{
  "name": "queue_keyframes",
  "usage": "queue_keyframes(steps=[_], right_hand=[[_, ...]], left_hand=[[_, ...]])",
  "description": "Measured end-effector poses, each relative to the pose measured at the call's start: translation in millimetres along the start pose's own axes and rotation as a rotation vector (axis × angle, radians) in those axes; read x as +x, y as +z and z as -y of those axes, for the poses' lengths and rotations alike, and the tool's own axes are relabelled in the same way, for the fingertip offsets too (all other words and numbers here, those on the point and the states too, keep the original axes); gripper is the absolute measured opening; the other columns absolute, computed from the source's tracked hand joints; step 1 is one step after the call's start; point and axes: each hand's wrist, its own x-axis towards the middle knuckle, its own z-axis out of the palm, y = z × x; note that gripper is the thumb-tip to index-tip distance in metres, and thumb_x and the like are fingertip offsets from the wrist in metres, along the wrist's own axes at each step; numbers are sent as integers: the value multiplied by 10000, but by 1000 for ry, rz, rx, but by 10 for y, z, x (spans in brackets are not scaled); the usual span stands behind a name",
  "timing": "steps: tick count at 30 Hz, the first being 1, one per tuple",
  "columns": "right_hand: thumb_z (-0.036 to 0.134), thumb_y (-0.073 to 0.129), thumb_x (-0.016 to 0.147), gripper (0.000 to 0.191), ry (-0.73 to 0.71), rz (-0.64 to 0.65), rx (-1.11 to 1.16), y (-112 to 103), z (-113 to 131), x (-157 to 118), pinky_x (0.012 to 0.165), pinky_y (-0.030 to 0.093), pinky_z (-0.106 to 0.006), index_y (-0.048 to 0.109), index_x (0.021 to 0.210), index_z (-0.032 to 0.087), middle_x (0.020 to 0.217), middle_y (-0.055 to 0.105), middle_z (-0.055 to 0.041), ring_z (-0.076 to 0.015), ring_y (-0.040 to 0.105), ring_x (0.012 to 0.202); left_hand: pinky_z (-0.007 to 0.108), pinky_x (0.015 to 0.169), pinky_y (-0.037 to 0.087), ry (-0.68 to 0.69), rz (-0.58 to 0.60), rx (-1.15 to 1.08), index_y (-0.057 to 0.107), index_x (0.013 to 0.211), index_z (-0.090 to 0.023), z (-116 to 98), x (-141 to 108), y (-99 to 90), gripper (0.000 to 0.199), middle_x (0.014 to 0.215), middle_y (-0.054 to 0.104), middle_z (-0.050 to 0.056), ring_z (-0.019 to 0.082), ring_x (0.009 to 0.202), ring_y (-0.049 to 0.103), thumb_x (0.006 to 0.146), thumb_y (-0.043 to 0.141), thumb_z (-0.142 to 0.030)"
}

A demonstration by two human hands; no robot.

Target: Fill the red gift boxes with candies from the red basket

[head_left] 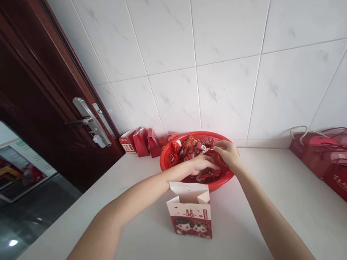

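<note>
A round red plastic basket [165,159] stands on the white table near the tiled wall, filled with wrapped sweets [188,147], mostly red. My left hand [204,164] reaches down among the sweets, its fingers apart; no item shows in its grasp. At the basket's right rim, my right hand [226,152] pinches the end of a small red and white wrapped piece [204,147]. Nearer to me, a small paper box [191,221] with two cartoon figures stands upright with its top flaps open. How full it is cannot be seen.
Several small red boxes [141,142] stand by the wall left of the basket. Large red gift bags [339,172] with rope handles line the right side of the table [138,254]. A dark red door [42,79] with a metal handle is at the left.
</note>
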Motion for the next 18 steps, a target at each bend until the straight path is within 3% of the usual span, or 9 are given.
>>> queue_keyframes(steps=[7, 10, 13, 18], right_hand=[[342, 605, 707, 164, 15, 17, 43, -2, 31, 0, 796, 536, -372, 697, 770, 221, 851, 759, -58, -258, 706, 864], [410, 609, 728, 205, 17, 26, 59, -2, 58, -11, 766, 526, -368, 688, 747, 222, 790, 747, -52, -256, 699, 821], [523, 628, 729, 310, 30, 39, 69, -6, 79, -22, 709, 510, -356, 675, 724, 216, 746, 731, -53, -252, 684, 761], [631, 647, 724, 434, 23, 70, 94, -19, 101, -38, 637, 498, -329, 682, 729, 199, 732, 720, -60, -233, 653, 714]], left_hand=[[304, 752, 506, 69, 88, -122, 747, 825, -167, -170, -101, -100, 238, 862, 745, 28, 161, 794, 663, 620, 865, -142], [316, 743, 518, 57, 101, -153, 741, 809, -154, -206, -128, -106, 207, 830, 738, 52, 171, 759, 668, 644, 863, -186], [316, 749, 518, 97, 110, -172, 750, 824, -147, -227, -141, -144, 181, 829, 728, 57, 158, 748, 653, 659, 820, -119], [337, 851, 508, 189, 34, -130, 780, 926, -154, -252, -125, -251, 333, 809, 737, 48, 156, 780, 671, 636, 761, 7]])
